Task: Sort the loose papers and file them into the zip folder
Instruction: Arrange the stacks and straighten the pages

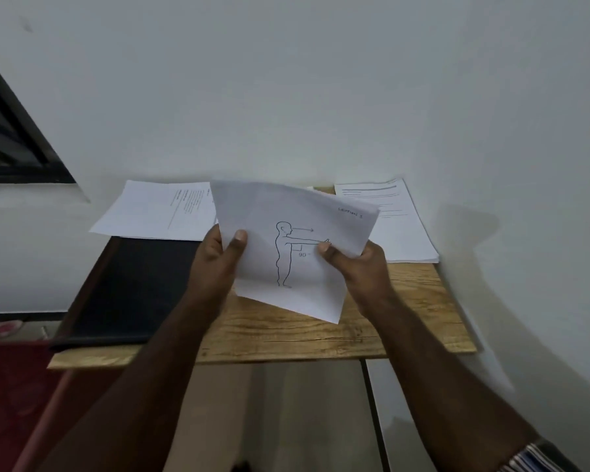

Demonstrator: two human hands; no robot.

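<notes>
I hold a white sheet with a line drawing of a standing figure up over the wooden table. My left hand pinches its left edge, thumb on the front. My right hand grips its right side, thumb on the drawing. The black zip folder lies closed on the table's left half. A printed sheet rests past the folder at the back left. A stack of printed papers sits at the back right against the wall.
A white wall rises directly behind the small table. A dark window frame is at the far left. Red cloth lies below the table's left side, pale floor under its front edge.
</notes>
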